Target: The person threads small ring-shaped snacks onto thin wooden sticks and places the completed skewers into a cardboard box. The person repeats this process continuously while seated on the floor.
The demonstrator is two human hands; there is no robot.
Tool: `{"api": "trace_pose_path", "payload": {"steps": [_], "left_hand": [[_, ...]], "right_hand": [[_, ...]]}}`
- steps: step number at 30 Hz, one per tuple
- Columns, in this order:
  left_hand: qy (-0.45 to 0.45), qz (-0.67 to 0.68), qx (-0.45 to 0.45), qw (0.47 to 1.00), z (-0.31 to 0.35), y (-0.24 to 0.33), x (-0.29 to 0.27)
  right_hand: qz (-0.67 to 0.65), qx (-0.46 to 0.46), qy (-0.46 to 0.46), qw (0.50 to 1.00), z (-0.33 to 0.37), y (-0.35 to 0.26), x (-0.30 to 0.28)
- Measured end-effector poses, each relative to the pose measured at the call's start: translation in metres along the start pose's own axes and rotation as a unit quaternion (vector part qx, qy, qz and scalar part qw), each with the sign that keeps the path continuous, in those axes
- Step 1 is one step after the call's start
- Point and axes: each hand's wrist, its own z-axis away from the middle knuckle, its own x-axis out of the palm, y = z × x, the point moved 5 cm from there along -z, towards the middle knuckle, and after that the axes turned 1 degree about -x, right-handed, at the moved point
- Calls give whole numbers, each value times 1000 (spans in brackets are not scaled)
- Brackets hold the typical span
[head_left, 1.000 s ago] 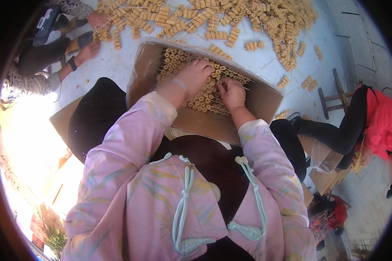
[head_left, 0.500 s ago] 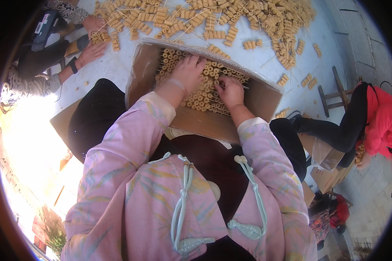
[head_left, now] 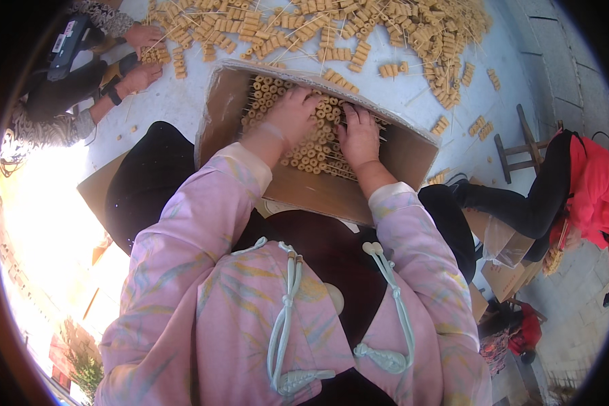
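At upper centre of the frame, a cardboard box (head_left: pixel 311 188) was seen partly filled with closely packed, skewered tan rings (head_left: pixel 310 161). These were covered in part by 2 hands: the left hand (head_left: pixel 295 116) loosely curved, the right hand (head_left: pixel 360 135) nearly straight-fingered; whether anything was gripped (undersides were hidden) could not be told. Many loose skewers (head_left: pixel 440 40) were left outside, along the top.

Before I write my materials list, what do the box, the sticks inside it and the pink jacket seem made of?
Box: likely matte brown cardboard, by its flat panels and rough edge. Sticks: probably bare wood or bamboo, pale and straight; too thin to tell which. Jacket: soft-looking, matte printed fabric, shown by its folds.
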Motion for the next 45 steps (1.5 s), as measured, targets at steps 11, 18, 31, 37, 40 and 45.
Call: {"api": "trace_pose_path", "payload": {"steps": [11, 18, 31, 37, 40, 45], "left_hand": [[-69, 104, -187, 974, 0, -33, 20], [-52, 144, -242, 958, 5, -56, 19], [-371, 29, -246, 895, 16, -44, 36], [-293, 39, -234, 926, 17, -40, 39], [-288, 46, -240, 926, 16, -44, 42], [-96, 85, -285, 950, 11, -42, 22]], "right_hand": [[-104, 73, -56, 990, 5, 4, 16], [-108, 60, -89, 988, 6, 2, 10], [-80, 192, -158, 965, 20, 24, 5], [-100, 205, -160, 960, 21, 20, 24], [-67, 200, -166, 963, 18, 20, 29], [-72, 182, -168, 966, 18, 22, 24]]}}
